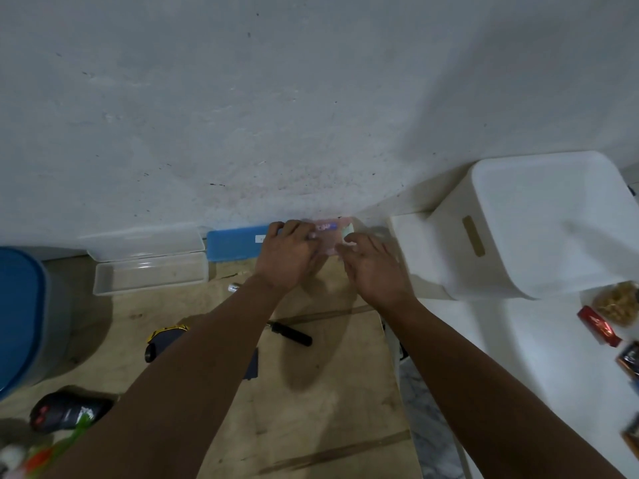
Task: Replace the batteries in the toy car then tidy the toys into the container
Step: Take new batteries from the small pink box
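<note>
head view: single frame, wood table against a grey wall
left hand (287, 254): fingers curled onto the left end of the pack (330, 236), gripping it
right hand (371, 267): fingers loosely spread, tips at the pack's right edge; contact blurred, couldn't tell whether it held anything
pack: small, pinkish, clear-fronted, at the table's back edge against the wall; had a blue mark with pale lettering, too blurred to read
writing: small white label on the blue lid (235, 242), unreadable
blue lid: flat plastic, leaning at the wall, just left of the left hand
clear box (148, 276): long, rectangular, open, its hinged lid against the wall; left of the blue lid
battery (233, 288): small silver cylinder, just beside the left forearm, near the clear box
screwdriver (290, 334): black handle, lay on the table between the two forearms
toy car (162, 342): dark with yellow trim, partly hidden under the left forearm
second toy (65, 411): dark, red marks, at lower left
bin (539, 226): white plastic, rounded corners, slot handle, right of the hands on a white surface
blue tub (20, 316): lidded, rounded, far left
snacks (617, 302): clear bag of brownish bits and a red wrapper, far right edge
table (328, 392): pale wood, scuffed, dark streaks
wall (276, 98): rough plaster, specks and stains
</note>
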A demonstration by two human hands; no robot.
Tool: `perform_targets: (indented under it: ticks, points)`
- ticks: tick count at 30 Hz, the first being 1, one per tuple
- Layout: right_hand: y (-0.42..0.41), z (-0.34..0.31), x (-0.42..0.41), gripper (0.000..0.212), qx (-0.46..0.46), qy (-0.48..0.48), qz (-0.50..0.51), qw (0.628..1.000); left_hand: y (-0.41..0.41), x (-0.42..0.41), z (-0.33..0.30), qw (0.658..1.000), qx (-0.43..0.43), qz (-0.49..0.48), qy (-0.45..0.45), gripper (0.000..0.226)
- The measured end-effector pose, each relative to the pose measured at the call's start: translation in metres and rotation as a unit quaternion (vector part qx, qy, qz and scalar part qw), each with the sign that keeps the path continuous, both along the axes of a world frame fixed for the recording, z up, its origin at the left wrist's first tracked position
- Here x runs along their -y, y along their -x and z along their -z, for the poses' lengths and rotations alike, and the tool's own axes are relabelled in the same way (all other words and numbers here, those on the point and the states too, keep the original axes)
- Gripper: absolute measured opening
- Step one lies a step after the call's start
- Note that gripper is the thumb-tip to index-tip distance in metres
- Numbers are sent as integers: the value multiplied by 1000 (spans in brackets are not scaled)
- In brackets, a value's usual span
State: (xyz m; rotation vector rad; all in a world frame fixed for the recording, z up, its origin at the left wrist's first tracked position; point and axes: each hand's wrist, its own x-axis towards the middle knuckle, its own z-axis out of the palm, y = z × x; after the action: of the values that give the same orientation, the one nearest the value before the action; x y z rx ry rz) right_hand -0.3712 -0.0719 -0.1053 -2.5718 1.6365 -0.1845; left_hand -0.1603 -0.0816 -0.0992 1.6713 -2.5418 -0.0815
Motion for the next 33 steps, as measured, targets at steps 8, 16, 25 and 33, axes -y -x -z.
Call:
perform_targets:
  ticks: [8,16,25,33]
  points:
    - [-6,1,14,33,-29,-27,18,999,2,4,-4,1000,-16,-4,-2,60]
    - [-12,1,11,33,-9,-48,41,998,7,4,-1,999,-2,-24,-33,39]
    - [-28,-14,3,44,-9,-88,83,993,16,6,-20,996,10,-54,-77,39]
    - [-43,-49,-1,63,-105,-206,105,967,-32,-13,-45,993,2,-73,-98,44]
